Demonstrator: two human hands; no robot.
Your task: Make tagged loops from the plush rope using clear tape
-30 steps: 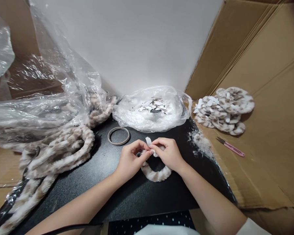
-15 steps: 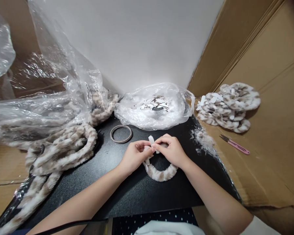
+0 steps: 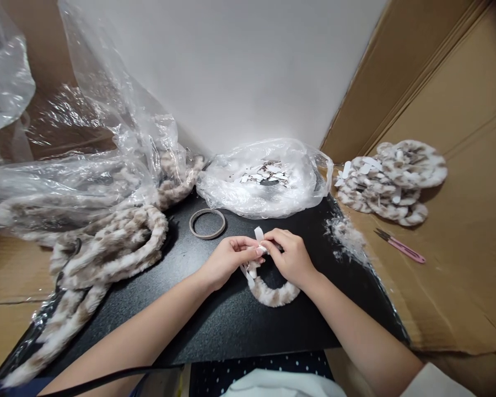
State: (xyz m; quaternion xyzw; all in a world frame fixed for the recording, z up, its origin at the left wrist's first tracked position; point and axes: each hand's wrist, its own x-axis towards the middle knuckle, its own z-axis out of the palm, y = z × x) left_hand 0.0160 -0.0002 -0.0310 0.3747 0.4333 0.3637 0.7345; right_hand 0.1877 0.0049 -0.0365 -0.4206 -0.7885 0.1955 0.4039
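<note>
A ring of fluffy white-and-brown plush cord [image 3: 276,296] lies on the black table, its upper part covered by my hands. My left hand [image 3: 232,258] is closed in a pinch at the ring's upper left, thumb and fingertips meeting my other hand's. My right hand [image 3: 289,255] pinches the same spot from the right. Between them a short white strip [image 3: 259,234] sticks up. Another white tag-like piece [image 3: 248,277] hangs at the ring's left side. What exactly sits under the fingertips is partly hidden.
A roll of tape [image 3: 207,224] lies left of my hands. Behind is a clear plastic bag [image 3: 231,193] holding small white pieces. Plush cords [image 3: 111,248] heap at left under plastic film. On cardboard at right are tagged plush rings [image 3: 413,165], pink thread snips [image 3: 405,251] and loose fluff [image 3: 347,237].
My fingertips have shifted slightly at the top of the ring, and the white strip between them now stands straighter. The whole view has moved a little.
</note>
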